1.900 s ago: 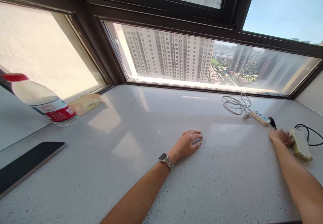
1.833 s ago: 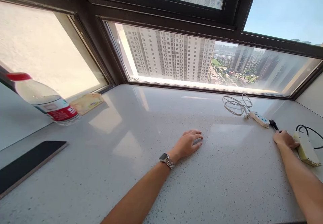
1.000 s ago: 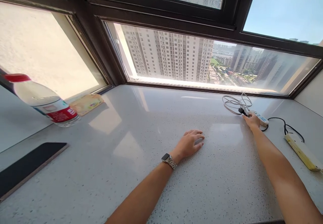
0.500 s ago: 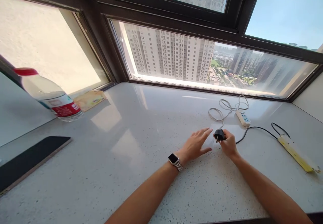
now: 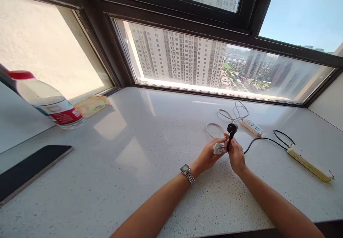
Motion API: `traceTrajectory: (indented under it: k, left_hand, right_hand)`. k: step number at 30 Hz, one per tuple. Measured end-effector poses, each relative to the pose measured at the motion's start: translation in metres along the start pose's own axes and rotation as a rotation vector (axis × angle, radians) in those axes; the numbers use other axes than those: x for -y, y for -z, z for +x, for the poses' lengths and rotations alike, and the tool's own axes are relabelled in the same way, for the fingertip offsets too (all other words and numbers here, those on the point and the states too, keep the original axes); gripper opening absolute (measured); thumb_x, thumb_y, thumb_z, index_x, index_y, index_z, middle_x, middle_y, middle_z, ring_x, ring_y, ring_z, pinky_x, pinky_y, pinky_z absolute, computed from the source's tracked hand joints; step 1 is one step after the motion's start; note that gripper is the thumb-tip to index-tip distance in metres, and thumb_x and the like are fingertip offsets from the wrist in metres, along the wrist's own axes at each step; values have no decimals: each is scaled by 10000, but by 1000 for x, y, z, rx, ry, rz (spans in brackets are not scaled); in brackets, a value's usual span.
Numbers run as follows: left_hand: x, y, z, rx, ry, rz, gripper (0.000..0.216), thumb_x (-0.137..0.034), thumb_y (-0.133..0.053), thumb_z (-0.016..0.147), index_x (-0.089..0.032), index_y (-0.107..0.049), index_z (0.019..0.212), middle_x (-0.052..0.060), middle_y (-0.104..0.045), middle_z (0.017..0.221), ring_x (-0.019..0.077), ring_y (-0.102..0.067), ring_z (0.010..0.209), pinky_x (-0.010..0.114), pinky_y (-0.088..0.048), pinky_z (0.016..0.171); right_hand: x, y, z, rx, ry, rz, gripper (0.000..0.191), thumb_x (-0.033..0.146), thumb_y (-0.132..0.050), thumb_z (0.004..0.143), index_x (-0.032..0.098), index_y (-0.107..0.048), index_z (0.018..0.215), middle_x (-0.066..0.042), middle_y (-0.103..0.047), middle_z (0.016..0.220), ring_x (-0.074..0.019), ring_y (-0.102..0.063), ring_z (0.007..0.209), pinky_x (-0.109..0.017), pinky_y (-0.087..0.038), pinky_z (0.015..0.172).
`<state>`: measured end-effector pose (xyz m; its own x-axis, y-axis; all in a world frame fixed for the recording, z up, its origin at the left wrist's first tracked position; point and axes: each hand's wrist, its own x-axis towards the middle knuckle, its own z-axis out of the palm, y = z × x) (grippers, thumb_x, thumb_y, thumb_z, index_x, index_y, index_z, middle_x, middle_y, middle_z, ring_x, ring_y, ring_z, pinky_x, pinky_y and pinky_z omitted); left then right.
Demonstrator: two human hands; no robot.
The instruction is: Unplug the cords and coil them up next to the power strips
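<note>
My left hand (image 5: 208, 156), a watch (image 5: 187, 172) on its wrist, is closed on a white plug (image 5: 218, 148) whose metal prongs point right. Close beside it, my right hand (image 5: 236, 156) grips a black plug (image 5: 232, 128) by its cord, with the plug's head standing up above the fingers. From the white plug's side a white cord (image 5: 214, 124) loops back to a small white power strip (image 5: 252, 127). A black cord (image 5: 257, 139) leads from my right hand to a longer yellowed power strip (image 5: 308, 164) on the right.
A water bottle (image 5: 50, 100) with a red cap leans at the left, beside a pack of tissues (image 5: 92, 105). In front of them lies a dark phone (image 5: 29, 172). Window frames (image 5: 214, 93) border the speckled white counter (image 5: 160, 141) at the back.
My left hand has gone from open to holding the white plug. My right hand has turned the black plug upright. Both power strips have shifted left in view.
</note>
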<state>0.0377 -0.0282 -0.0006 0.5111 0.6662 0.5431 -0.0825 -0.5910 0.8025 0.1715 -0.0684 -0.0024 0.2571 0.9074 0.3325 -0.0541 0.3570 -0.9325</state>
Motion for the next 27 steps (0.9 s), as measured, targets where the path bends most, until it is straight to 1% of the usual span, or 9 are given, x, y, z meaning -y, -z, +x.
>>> traceTrajectory:
  k: [2, 5, 9, 11, 14, 16, 19, 23, 27]
  left_hand:
    - [1, -5, 0, -41, -32, 33, 362, -465, -521, 874, -176, -634, 1059, 144, -635, 1112, 244, -583, 1017, 376, -464, 898]
    - [4, -8, 0, -141, 5, 6, 392, -511, -487, 877, -177, -648, 1004, 144, -660, 1061, 264, -581, 1024, 429, -443, 934]
    - [3, -8, 0, -351, 169, -216, 478, -595, -546, 810, -179, -641, 1024, 126, -664, 1035, 263, -601, 991, 401, -484, 866]
    - [-2, -8, 2, -440, 265, -351, 492, -621, -591, 764, -175, -653, 962, 107, -667, 959, 248, -609, 941, 354, -503, 787]
    - [-13, -7, 8, -620, 347, -545, 478, -633, -664, 690, -172, -644, 817, 65, -648, 852, 194, -599, 851, 297, -487, 750]
    - [-25, -5, 13, -717, 337, -688, 463, -617, -709, 651, -173, -607, 732, 31, -622, 779, 156, -588, 798, 270, -480, 758]
    - [-52, 9, 19, -720, 291, -897, 429, -547, -753, 653, -175, -543, 689, -24, -553, 650, 123, -582, 685, 257, -497, 712]
    - [-101, 61, 23, -732, 249, -1038, 339, -453, -610, 850, -176, -488, 698, -98, -296, 468, 46, -322, 371, 167, -366, 417]
    - [-147, 120, 19, -851, 177, -919, 403, -383, -316, 1000, -169, -457, 689, -91, -231, 443, 44, -169, 324, 165, -199, 320]
  right_hand:
    - [-5, -8, -2, -7, 107, -100, 405, 506, -416, 918, 217, -656, 1070, -55, -578, 927, -177, -554, 886, -321, -479, 802]
    - [-10, -15, -7, 81, 264, -267, 375, 404, -393, 950, 263, -590, 1235, -72, -525, 1227, -201, -461, 1203, -379, -381, 1031]
    - [-11, -15, -9, 196, 383, -496, 546, 314, -465, 911, 265, -349, 1441, -106, -415, 1402, -228, -449, 1251, -406, -417, 1014]
    - [-10, -14, -7, 211, 415, -578, 603, 270, -500, 878, 252, -312, 1451, -126, -473, 1354, -224, -542, 1124, -369, -501, 886]
    - [-6, -13, -3, 214, 424, -682, 494, 242, -471, 889, 242, -410, 1380, -70, -654, 1005, -164, -616, 779, -275, -512, 686]
    - [-3, -12, -1, 197, 436, -744, 418, 271, -469, 903, 224, -475, 1319, -8, -641, 755, -129, -563, 589, -235, -470, 603]
    - [-2, -5, 0, 184, 482, -798, 312, 336, -492, 905, 180, -570, 1164, 31, -559, 581, -110, -485, 479, -213, -396, 527]
    - [-4, 18, 6, 318, 463, -826, 285, 377, -446, 924, 170, -609, 814, 35, -495, 485, -95, -413, 421, -208, -312, 476]
    - [-7, 38, 23, 506, 383, -894, 325, 377, -446, 913, 179, -586, 697, 13, -526, 499, -100, -432, 442, -208, -283, 491]
